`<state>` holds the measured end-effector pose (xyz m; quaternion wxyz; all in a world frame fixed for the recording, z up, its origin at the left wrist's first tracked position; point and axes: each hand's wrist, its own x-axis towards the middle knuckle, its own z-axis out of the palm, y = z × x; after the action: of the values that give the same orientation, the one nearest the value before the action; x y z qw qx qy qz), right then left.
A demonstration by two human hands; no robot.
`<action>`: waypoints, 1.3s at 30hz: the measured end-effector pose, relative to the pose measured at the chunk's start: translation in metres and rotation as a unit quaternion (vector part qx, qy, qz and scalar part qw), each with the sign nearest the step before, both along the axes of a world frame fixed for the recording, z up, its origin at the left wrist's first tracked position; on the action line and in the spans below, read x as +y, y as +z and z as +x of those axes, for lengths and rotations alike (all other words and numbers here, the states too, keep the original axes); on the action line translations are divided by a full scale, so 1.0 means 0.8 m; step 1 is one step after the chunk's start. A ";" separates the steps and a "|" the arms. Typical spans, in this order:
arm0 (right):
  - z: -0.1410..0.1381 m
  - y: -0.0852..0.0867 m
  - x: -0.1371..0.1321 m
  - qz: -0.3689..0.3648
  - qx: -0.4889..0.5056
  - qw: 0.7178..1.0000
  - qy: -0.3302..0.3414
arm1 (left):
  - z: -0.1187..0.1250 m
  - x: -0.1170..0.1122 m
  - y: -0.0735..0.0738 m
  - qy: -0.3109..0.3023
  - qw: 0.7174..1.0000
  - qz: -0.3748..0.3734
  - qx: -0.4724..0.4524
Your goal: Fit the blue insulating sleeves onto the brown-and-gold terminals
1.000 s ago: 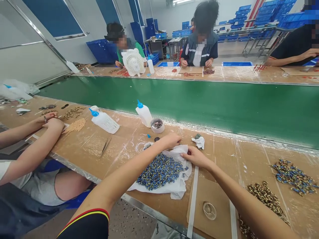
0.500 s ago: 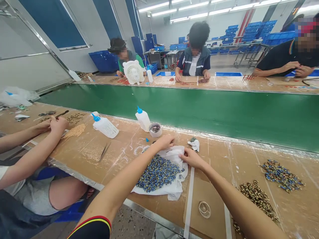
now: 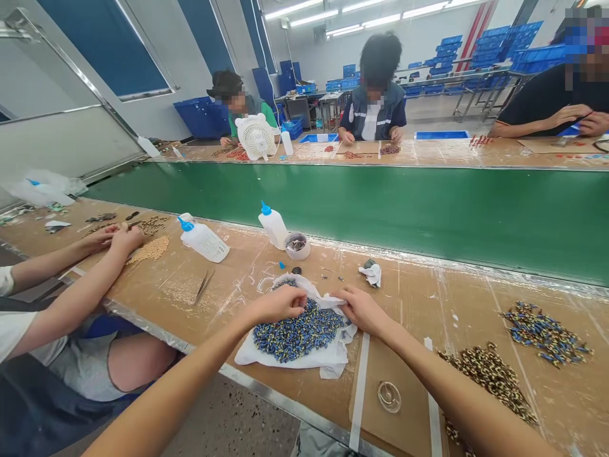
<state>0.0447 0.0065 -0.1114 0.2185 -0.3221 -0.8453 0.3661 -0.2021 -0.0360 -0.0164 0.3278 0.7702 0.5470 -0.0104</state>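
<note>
A heap of small blue-and-yellow parts [image 3: 297, 331] lies on a white cloth [image 3: 328, 362] at the near edge of the cardboard-covered bench. My left hand [image 3: 278, 303] rests at the heap's far left rim, fingers curled and pinched over the cloth's edge. My right hand [image 3: 360, 309] sits at the heap's far right rim, fingers closed on the cloth's edge. The two hands are a short gap apart, with the cloth's far edge between them.
Two white bottles with blue caps [image 3: 203, 240] [image 3: 273, 225], a tape roll [image 3: 297, 245], a crumpled rag [image 3: 372, 273] and tweezers [image 3: 204, 285] lie beyond. Piles of parts [image 3: 545, 325] [image 3: 490, 374] sit right. A neighbour's hands [image 3: 117, 237] work left. A green conveyor [image 3: 428, 209] runs behind; people sit opposite.
Both my hands have drawn back toward me, from the cloth's far edge to the heap's rim. The neighbour's hands shifted slightly. The camera tilted a little.
</note>
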 end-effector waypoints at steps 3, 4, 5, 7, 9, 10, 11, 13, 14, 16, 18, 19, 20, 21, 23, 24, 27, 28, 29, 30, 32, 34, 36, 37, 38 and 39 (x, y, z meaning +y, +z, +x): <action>0.000 -0.007 0.005 0.009 -0.009 1.000 -0.017 | 0.007 -0.004 0.001 -0.009 1.000 0.007 0.022; -0.001 -0.009 0.007 0.011 -0.012 1.000 -0.024 | 0.009 0.002 0.003 -0.011 0.999 0.016 0.028; -0.001 -0.011 0.008 0.014 -0.015 0.999 -0.029 | 0.011 0.011 0.005 -0.011 0.999 0.029 0.033; -0.003 -0.015 0.007 0.020 -0.021 0.999 -0.036 | 0.019 0.036 0.006 -0.003 0.997 0.065 0.044; -0.004 -0.017 0.006 0.024 -0.025 0.999 -0.040 | 0.030 0.064 -0.002 0.012 0.992 0.106 0.061; -0.004 -0.017 0.005 0.026 -0.026 0.998 -0.042 | 0.037 0.077 -0.011 0.016 0.990 0.119 0.073; -0.004 -0.017 0.004 0.027 -0.026 0.998 -0.043 | 0.044 0.087 -0.021 0.015 0.989 0.123 0.086; -0.002 -0.016 0.004 0.029 -0.025 0.998 -0.043 | 0.055 0.102 -0.043 0.006 0.987 0.123 0.106; -0.001 -0.015 0.003 0.029 -0.025 0.998 -0.042 | 0.058 0.107 -0.053 0.000 0.986 0.123 0.113; 0.002 -0.014 0.003 0.029 -0.023 0.999 -0.040 | 0.064 0.113 -0.067 -0.009 0.984 0.127 0.123; 0.003 -0.014 0.004 0.029 -0.021 0.999 -0.038 | 0.069 0.117 -0.072 -0.021 0.983 0.133 0.122; 0.004 -0.014 0.005 0.028 -0.019 0.999 -0.037 | 0.073 0.120 -0.073 -0.031 0.983 0.136 0.118; 0.004 -0.015 0.006 0.027 -0.017 0.999 -0.036 | 0.078 0.122 -0.073 -0.042 0.983 0.139 0.112; 0.005 -0.016 0.006 0.026 -0.015 0.999 -0.035 | 0.084 0.123 -0.074 -0.054 0.983 0.142 0.105; 0.005 -0.017 0.007 0.022 -0.012 0.999 -0.034 | 0.098 0.125 -0.076 -0.075 0.982 0.143 0.095; 0.006 -0.017 0.008 0.020 -0.010 0.999 -0.034 | 0.105 0.124 -0.077 -0.083 0.982 0.142 0.093; 0.007 -0.017 0.008 0.015 -0.007 0.999 -0.036 | 0.118 0.122 -0.085 -0.090 0.982 0.140 0.093; 0.008 -0.017 0.009 0.013 -0.008 0.999 -0.037 | 0.120 0.121 -0.086 -0.088 0.982 0.139 0.094; 0.008 -0.017 0.009 0.012 -0.009 0.999 -0.037 | 0.119 0.121 -0.086 -0.084 0.982 0.138 0.094; 0.008 -0.018 0.009 0.010 -0.012 0.999 -0.037 | 0.117 0.121 -0.085 -0.079 0.983 0.139 0.093; 0.008 -0.019 0.009 0.008 -0.021 0.999 -0.039 | 0.108 0.118 -0.079 -0.060 0.984 0.144 0.088; 0.008 -0.022 0.009 0.005 -0.035 0.998 -0.045 | 0.095 0.106 -0.068 -0.026 0.983 0.163 0.078; 0.007 -0.025 0.010 0.001 -0.052 0.997 -0.054 | 0.079 0.081 -0.058 0.019 0.979 0.194 0.065; 0.006 -0.026 0.011 -0.002 -0.062 0.996 -0.058 | 0.071 0.063 -0.055 0.041 0.975 0.209 0.057; 0.005 -0.027 0.012 -0.005 -0.072 0.995 -0.062 | 0.064 0.044 -0.054 0.064 0.972 0.222 0.050; 0.004 -0.027 0.013 -0.009 -0.081 0.994 -0.066 | 0.058 0.024 -0.055 0.087 0.968 0.233 0.046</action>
<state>0.0482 0.0173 -0.1333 0.1697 -0.4081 -0.8337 0.3310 -0.1556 -0.0172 -0.0604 0.1136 0.7736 0.6136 0.1098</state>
